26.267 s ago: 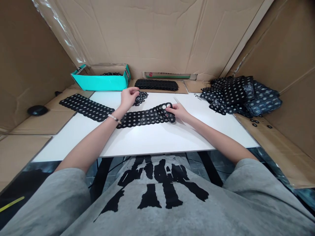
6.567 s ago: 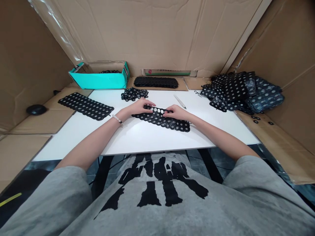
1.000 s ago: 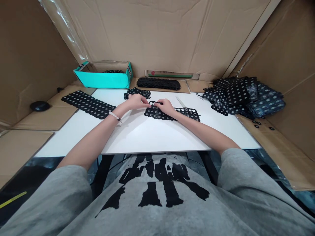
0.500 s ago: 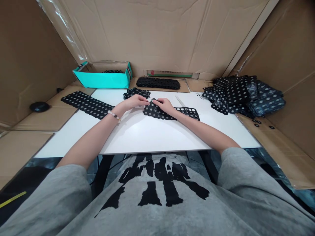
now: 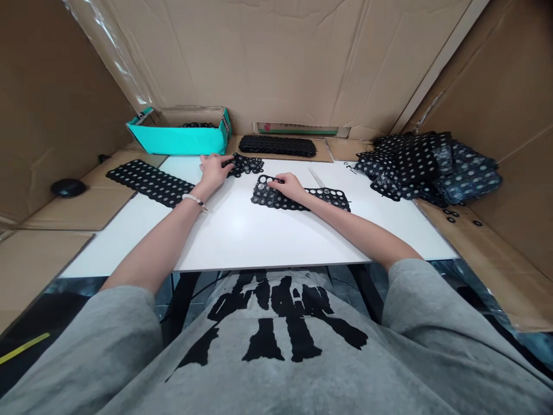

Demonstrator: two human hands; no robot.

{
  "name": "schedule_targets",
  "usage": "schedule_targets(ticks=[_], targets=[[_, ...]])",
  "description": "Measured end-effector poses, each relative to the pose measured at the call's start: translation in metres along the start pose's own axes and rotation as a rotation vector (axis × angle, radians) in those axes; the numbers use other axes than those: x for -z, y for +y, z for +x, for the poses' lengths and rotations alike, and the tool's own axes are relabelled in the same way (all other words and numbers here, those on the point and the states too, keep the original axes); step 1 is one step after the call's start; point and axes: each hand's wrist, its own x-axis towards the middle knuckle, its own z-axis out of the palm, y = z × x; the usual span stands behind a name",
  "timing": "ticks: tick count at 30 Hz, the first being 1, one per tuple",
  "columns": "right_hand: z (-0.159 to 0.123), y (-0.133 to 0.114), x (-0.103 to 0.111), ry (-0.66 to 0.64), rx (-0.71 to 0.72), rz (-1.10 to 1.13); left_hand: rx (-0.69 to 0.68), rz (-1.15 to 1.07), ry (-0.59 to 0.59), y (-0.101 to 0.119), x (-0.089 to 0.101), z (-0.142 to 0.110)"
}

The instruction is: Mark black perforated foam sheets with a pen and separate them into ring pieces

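Note:
My left hand point(image 5: 211, 170) lies open on the white board, its fingertips at the left end of a loose heap of black rubber rings point(image 5: 247, 165). My right hand point(image 5: 290, 185) rests on a black perforated sheet of joined rings point(image 5: 276, 197), with its fingers pinching the sheet's upper edge near an open ring. That sheet lies flat in the middle of the white board point(image 5: 242, 236). Its right end reaches past my wrist. Another black ring sheet point(image 5: 149, 183) lies to the left of my left forearm.
A teal box point(image 5: 179, 141) holding black rings stands at the back left, behind a dark ring strip point(image 5: 277, 146) on cardboard. A white-handled knife point(image 5: 317, 176) lies on the board. Several stacked sheets point(image 5: 415, 167) and loose rings point(image 5: 451, 216) sit right; cardboard walls surround everything.
My left hand has let go of the sheet and moved left to the ring heap. The raised fold in the sheet has flattened. My right hand stays on the sheet.

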Motion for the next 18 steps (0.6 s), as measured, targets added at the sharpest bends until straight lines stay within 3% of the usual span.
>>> schedule_targets(ticks=[2,3,7,10,13,18], targets=[[0.000,0.001,0.000,0.008,-0.004,0.002,0.039,0.060,0.113,0.015,-0.004,-0.003],[0.000,0.001,0.000,0.014,-0.006,0.002,0.026,0.048,0.101,0.025,-0.007,-0.004],[0.001,0.002,-0.002,0.051,-0.048,0.016,-0.173,-0.054,-0.209,0.070,-0.020,-0.016],[0.002,0.001,-0.002,0.048,-0.077,0.078,-0.205,-0.032,-0.247,0.095,-0.032,-0.028],[0.004,0.001,0.003,0.026,-0.059,0.188,-0.117,-0.101,-0.221,0.100,-0.038,-0.033],[0.007,0.008,0.019,-0.108,0.042,0.233,0.078,-0.323,-0.261,0.082,-0.038,-0.022]])
